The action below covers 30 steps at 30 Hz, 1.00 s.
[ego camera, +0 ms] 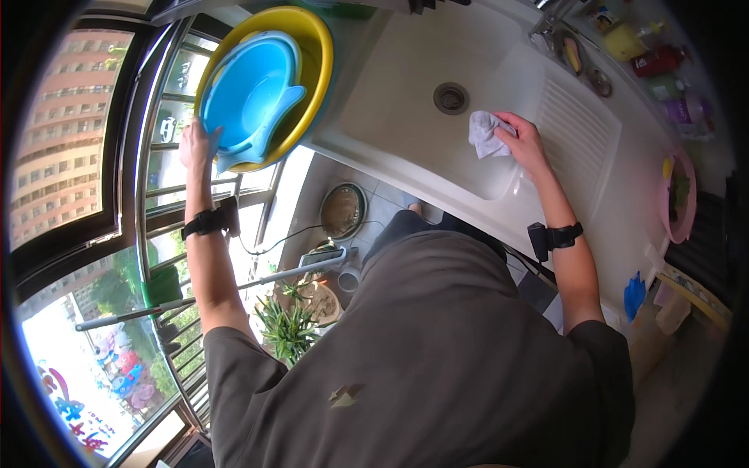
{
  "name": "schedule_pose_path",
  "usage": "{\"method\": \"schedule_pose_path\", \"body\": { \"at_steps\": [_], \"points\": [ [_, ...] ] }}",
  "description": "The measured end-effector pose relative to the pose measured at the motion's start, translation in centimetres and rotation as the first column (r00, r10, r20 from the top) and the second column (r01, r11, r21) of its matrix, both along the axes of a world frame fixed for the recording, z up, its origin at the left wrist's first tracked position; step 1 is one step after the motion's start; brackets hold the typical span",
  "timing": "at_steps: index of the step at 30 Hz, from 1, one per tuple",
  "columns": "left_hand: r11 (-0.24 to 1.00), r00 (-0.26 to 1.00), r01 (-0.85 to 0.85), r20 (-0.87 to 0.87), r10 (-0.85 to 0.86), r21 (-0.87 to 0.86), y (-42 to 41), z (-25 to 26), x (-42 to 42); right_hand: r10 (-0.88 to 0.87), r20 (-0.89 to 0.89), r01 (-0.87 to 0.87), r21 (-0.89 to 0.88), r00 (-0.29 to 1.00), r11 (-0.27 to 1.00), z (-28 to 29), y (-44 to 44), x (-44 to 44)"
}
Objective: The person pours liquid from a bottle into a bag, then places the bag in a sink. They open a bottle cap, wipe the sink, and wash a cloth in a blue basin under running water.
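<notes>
At the upper left, my left hand (198,143) touches the near left rim of nested plastic basins. A blue basin (251,102) with a tail-shaped handle lies inside a larger yellow basin (323,76). Its fingers are partly hidden, so whether they grip a basin cannot be told. My right hand (522,142) pinches a crumpled pale cloth (487,133) over the white sink (398,111), near the round drain (451,97) and left of the ribbed washboard (576,126).
A metal faucet (547,29), a soap dish (570,52) and several bottles line the sink's far right. A pink basket (690,205) stands at the right, above a blue glove (634,296). At the left are windows, a railing, a long grey pole (269,278) and potted plants (288,327).
</notes>
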<state>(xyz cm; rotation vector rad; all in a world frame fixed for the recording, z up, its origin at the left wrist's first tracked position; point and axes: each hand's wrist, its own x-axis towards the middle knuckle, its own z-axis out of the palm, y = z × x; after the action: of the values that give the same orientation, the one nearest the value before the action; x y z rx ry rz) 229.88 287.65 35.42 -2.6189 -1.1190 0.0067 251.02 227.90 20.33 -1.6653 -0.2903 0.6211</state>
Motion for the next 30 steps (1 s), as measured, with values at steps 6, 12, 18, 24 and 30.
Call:
{"method": "schedule_pose_path", "body": {
  "at_steps": [6, 12, 18, 24, 30],
  "points": [
    [0.987, 0.995, 0.007, 0.099, 0.009, -0.163, 5.2, -1.1, 0.6, -0.053, -0.181, 0.072, 0.096, 0.982, 0.993, -1.3, -0.6, -2.1],
    [0.742, 0.865, 0.106, 0.430, 0.260, -0.662, 10.9, -2.9, -2.5, -0.227, -0.261, 0.302, 0.297, 0.938, 0.906, 1.6, -2.5, 1.4],
    [0.733, 0.791, 0.248, 0.569, 0.224, -0.634, 8.7, 2.9, -4.1, -0.364, 0.061, 0.351, 0.163, 0.929, 0.922, 3.0, -2.0, 11.8],
    [0.418, 0.780, 0.404, 0.545, 0.308, -0.814, -2.0, 10.6, -8.3, -0.041, 0.402, 0.141, -0.224, 0.915, 0.964, 5.1, -1.1, 16.1],
    [0.149, 0.935, 0.263, 0.290, 0.203, -0.953, -15.6, 10.0, -4.4, 0.057, 0.452, 0.095, -0.306, 0.890, 0.947, 2.6, -0.8, 18.7]
  ]
}}
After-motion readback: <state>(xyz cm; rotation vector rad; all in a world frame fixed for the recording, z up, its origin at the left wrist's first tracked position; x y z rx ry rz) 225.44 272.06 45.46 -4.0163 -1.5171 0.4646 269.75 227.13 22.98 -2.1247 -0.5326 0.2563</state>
